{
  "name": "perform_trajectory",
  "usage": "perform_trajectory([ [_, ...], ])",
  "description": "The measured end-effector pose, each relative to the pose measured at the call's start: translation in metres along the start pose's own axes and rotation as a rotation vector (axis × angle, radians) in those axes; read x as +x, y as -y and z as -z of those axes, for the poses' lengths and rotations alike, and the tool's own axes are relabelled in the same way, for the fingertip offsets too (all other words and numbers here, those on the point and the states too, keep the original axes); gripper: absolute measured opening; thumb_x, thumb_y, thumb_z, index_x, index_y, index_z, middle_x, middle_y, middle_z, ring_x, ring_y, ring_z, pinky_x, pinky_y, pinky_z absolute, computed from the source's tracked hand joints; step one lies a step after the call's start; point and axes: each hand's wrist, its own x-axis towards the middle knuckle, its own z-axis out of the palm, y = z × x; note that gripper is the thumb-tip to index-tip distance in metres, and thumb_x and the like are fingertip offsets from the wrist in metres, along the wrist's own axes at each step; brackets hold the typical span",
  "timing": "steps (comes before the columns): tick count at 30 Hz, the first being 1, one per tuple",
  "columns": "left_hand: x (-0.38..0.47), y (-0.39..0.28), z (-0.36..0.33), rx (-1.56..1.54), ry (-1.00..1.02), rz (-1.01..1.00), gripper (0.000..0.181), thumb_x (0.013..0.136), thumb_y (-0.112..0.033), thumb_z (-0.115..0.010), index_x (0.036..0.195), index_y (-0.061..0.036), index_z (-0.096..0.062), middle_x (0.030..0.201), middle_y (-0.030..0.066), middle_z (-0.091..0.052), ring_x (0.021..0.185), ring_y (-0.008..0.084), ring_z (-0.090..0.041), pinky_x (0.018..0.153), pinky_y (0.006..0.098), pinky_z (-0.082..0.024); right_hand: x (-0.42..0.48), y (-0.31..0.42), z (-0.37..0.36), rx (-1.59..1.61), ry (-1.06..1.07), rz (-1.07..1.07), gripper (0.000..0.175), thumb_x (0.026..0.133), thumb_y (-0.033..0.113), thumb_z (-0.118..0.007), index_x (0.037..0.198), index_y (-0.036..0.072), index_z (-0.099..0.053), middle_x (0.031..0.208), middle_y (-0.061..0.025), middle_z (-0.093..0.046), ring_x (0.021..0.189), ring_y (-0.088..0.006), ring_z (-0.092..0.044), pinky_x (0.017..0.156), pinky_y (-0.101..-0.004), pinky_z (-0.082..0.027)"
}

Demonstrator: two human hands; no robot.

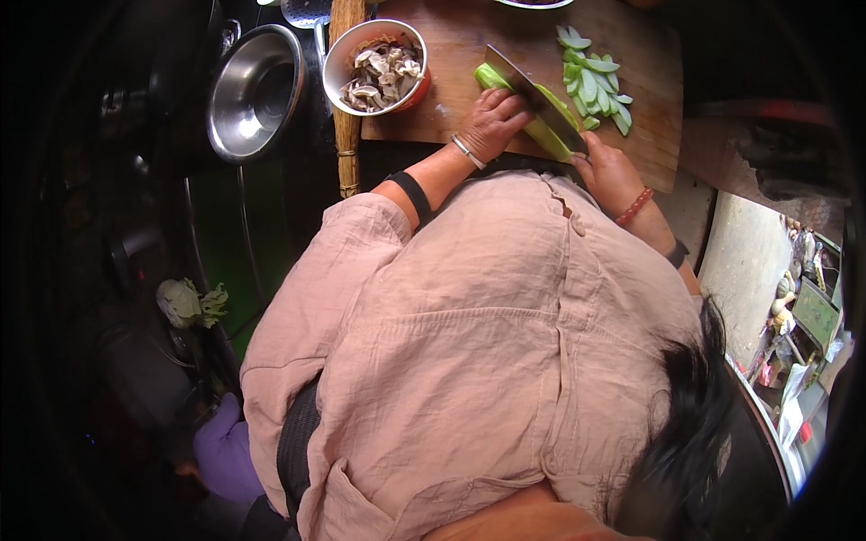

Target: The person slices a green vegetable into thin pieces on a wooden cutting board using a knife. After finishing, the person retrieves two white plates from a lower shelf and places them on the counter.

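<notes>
My right hand [611,169] grips the handle end of a cleaver [531,91]. Its dark blade lies diagonally along a peeled pale-green vegetable [548,137], perhaps a gourd. With bent fingers, my left hand [499,124] holds that vegetable against a wooden cutting board [653,101], close beside the blade. A long strip of the vegetable [558,108] lies on the blade's far side. Further right on the board is a loose heap of thin green-edged slices [595,81]. The handle is mostly hidden by my right hand.
A white-rimmed red tub [331,71] of sliced mushrooms [382,71] stands at the board's left edge, by a straw brush [347,145]. Left of it are a steel basin [260,95] and a perforated skimmer [304,10]. A leafy cabbage [181,304] and a purple sleeve [226,450] show lower left.
</notes>
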Motion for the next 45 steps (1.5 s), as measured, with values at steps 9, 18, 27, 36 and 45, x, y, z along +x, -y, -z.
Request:
perform_trajectory([
  [9,0.002,0.001,0.001,0.009,0.001,-0.015,0.025,0.064,-0.008,-0.059,0.088,-0.0135,-0.062,0.096,0.0054,-0.055,0.096,0.0254,-0.051,0.084,0.0382,-0.043,0.013,0.003,0.003,-0.019,0.036,0.028,0.029,0.082,0.018,-0.056,0.103,0.001,-0.046,0.074,-0.0239,-0.059,0.072,-0.0396,-0.058,0.061,-0.0451,-0.045],
  [18,0.001,0.003,-0.002,0.009,-0.027,-0.031,0.025,0.063,-0.008,-0.059,0.087,-0.0131,-0.062,0.095,0.0058,-0.056,0.094,0.0250,-0.053,0.081,0.0376,-0.044,0.034,0.006,0.007,-0.069,0.156,0.007,0.028,0.082,0.019,-0.056,0.095,-0.004,-0.047,0.077,-0.0264,-0.059,0.077,-0.0404,-0.058,0.067,-0.0437,-0.046],
  [27,-0.003,0.002,-0.007,0.002,-0.054,-0.014,0.026,0.064,-0.011,-0.058,0.089,-0.0144,-0.061,0.098,0.0058,-0.057,0.095,0.0243,-0.053,0.083,0.0393,-0.044,0.055,0.006,-0.016,-0.127,0.234,-0.062,0.032,0.083,0.020,-0.055,0.099,-0.006,-0.048,0.087,-0.0269,-0.058,0.084,-0.0402,-0.057,0.073,-0.0433,-0.045],
  [36,-0.002,0.002,-0.006,0.021,-0.065,-0.021,0.030,0.060,-0.007,-0.060,0.089,-0.0134,-0.062,0.096,0.0056,-0.057,0.092,0.0242,-0.054,0.080,0.0359,-0.046,0.057,0.014,0.000,-0.171,0.295,-0.102,0.032,0.084,0.024,-0.054,0.099,-0.005,-0.049,0.089,-0.0242,-0.060,0.088,-0.0370,-0.057,0.077,-0.0411,-0.045],
  [45,0.000,0.001,-0.004,0.009,-0.042,-0.007,0.023,0.065,-0.009,-0.057,0.087,-0.0139,-0.061,0.095,0.0051,-0.058,0.091,0.0236,-0.054,0.080,0.0367,-0.046,0.016,-0.003,0.013,-0.094,0.274,-0.079,0.031,0.085,0.021,-0.053,0.101,-0.005,-0.048,0.084,-0.0281,-0.058,0.084,-0.0417,-0.056,0.072,-0.0447,-0.044],
])
